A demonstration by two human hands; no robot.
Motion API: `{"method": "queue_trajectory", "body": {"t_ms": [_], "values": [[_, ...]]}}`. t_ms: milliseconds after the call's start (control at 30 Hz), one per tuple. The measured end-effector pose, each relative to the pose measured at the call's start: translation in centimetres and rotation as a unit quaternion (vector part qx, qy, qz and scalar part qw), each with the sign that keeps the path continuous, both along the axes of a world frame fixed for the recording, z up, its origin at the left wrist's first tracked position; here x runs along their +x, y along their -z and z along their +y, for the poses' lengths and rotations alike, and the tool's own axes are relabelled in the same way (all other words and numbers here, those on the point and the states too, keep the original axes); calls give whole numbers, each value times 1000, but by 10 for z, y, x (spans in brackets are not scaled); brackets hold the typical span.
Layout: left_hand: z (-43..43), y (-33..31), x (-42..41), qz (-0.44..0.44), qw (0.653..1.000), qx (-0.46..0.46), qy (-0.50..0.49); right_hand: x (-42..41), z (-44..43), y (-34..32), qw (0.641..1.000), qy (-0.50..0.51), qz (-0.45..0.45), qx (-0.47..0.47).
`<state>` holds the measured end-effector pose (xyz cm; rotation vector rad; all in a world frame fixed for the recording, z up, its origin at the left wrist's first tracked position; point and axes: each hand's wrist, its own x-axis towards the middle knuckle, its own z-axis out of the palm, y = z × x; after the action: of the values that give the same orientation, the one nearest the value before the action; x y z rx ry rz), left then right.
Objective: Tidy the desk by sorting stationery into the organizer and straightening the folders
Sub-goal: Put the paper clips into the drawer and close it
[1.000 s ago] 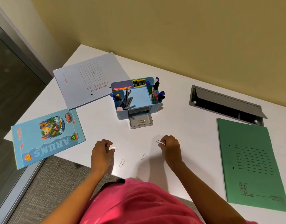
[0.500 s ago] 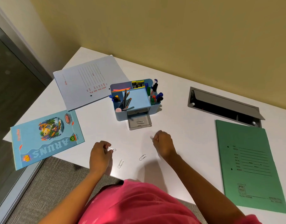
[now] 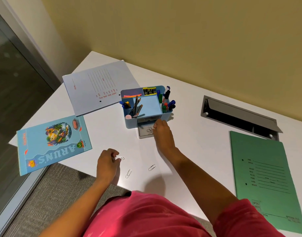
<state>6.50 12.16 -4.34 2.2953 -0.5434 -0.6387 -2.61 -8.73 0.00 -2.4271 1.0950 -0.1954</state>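
A blue desk organizer [image 3: 128, 124] holds pens, pencils and markers, and its small grey drawer [image 3: 144, 135] is pulled out at the front. My right hand [image 3: 161, 131] is over the drawer, fingers pinched on a paper clip [image 3: 149, 130] just above its tray. My left hand [image 3: 107, 162] rests on the desk near the front edge and pinches another paper clip [image 3: 120, 158]. Two loose paper clips [image 3: 129, 173] [image 3: 152, 167] lie on the white desk between my arms.
A pale blue folder [image 3: 95, 88] lies askew at the back left. A turquoise notebook [image 3: 51, 142] overhangs the desk's left edge. A green folder [image 3: 266, 177] lies at the right, below an open grey cable hatch [image 3: 239, 117]. A yellow wall runs behind.
My right hand has carried its paper clip from the middle of the desk forward to the open drawer. My left hand has stayed in place, holding its clip.
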Motion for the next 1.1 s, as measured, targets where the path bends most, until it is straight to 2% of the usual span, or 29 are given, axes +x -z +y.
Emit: {"method": "queue_trajectory", "body": {"t_ms": [133,333,433,733,900,967,1100], "values": [[2,1,1,3,1000,2,-1,-23,11,-4,1000,-25,-2,-10],[3,0,1,3,1000,-2,-2,-72,44,4,988,-124,18,88],[3,-3,-1,3,1000,-10,-16,-86,58,15,981,-169,53,75],[4,-15,-11,30,999,-31,-27,-91,65,34,980,-167,107,-4],[8,-16,-25,22,999,-1,31,-83,60,38,969,-186,162,-2],[8,-15,-28,20,998,18,53,-81,61,39,973,-182,139,-5],[6,-16,-32,5,995,59,80,-64,46,35,994,-86,59,-13]]}}
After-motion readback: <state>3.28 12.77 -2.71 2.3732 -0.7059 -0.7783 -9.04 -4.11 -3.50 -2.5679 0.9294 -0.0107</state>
